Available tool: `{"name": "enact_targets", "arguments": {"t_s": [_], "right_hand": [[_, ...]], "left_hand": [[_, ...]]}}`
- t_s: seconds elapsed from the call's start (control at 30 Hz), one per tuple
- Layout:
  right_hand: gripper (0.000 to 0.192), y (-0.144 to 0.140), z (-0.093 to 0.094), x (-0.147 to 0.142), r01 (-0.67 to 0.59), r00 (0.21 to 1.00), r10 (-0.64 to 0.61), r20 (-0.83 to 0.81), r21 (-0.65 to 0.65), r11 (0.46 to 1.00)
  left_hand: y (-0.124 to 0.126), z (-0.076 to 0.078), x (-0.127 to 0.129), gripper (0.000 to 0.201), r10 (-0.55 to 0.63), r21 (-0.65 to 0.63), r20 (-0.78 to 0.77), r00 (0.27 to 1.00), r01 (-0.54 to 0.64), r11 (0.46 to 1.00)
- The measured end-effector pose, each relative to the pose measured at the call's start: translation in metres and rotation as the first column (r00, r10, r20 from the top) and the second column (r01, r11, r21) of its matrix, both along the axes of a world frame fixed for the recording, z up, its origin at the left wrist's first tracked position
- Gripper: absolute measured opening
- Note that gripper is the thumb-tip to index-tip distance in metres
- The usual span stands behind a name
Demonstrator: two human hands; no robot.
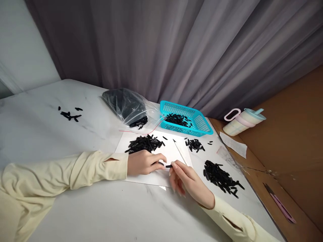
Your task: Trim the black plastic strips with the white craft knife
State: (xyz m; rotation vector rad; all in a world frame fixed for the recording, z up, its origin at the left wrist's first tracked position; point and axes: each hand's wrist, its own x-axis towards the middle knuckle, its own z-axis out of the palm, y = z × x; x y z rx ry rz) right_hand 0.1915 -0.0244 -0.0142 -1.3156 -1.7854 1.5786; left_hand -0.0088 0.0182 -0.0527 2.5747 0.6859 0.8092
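Over a white sheet of paper (141,179), my right hand (188,179) pinches a short black strip (168,166) between thumb and forefinger. Its other fingers curl loosely below. Close by on the left, my left hand (145,162) is closed, and another small dark piece (160,163) shows between its thumb and forefinger. The two hands are a small gap apart. Just behind my left hand lies a heap of similar black pieces (145,144). What kind of material the pieces are, I cannot tell. A thin pointed tool (180,152) rests on the paper beyond my right hand.
A blue plastic basket (205,127) holds black pieces, beside a clear bag (126,104) of dark contents. More heaps lie at right (222,178) and behind (195,144), with loose bits (72,116) at far left. A tumbler (243,122) and pink-handled tool (280,204) are right.
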Motion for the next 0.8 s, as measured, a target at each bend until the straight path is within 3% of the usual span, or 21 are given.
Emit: {"name": "enact_targets", "arguments": {"t_s": [0.13,0.53,0.8], "right_hand": [[0.036,-0.008,-0.009,-0.001,0.097,0.98,-0.117,-0.163,-0.129,0.987],[0.036,-0.009,-0.01,0.001,-0.034,0.975,0.0,-0.221,-0.15,0.988],[0.039,-0.009,-0.006,0.001,-0.068,0.964,0.019,-0.264,-0.178,0.982]], "left_hand": [[-0.001,-0.001,-0.001,0.029,-0.085,0.146,0.036,0.996,0.079,0.986],[-0.004,0.007,0.0,0.018,-0.152,0.317,0.106,0.983,0.112,0.942],[-0.004,0.01,-0.001,0.022,-0.167,0.34,0.06,0.984,0.137,0.93]]}}
